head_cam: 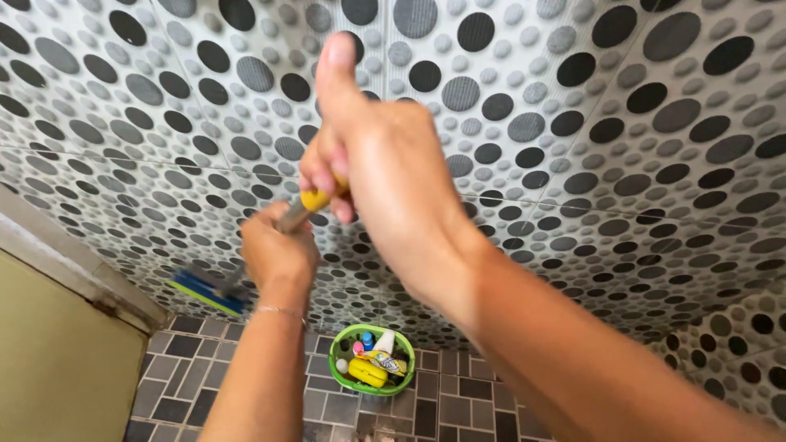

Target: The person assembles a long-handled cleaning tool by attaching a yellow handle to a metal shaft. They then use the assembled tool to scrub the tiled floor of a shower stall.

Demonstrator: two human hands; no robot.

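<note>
My right hand (385, 164) is closed around the yellow end grip of a long-handled brush (315, 199), thumb pointing up. Lower down, my left hand (277, 250) grips the brush's metal shaft. The shaft runs down and left to a blue and green brush head (205, 292), which rests against the wall tiles (573, 123) near the floor. The tiles are white with black and grey dots. My hands hide most of the shaft.
A green basket (337, 347) with bottles and a yellow item stands on the grey-tiled floor (458, 401) at the wall's foot. A yellowish door with a grey frame (74, 270) is at the left.
</note>
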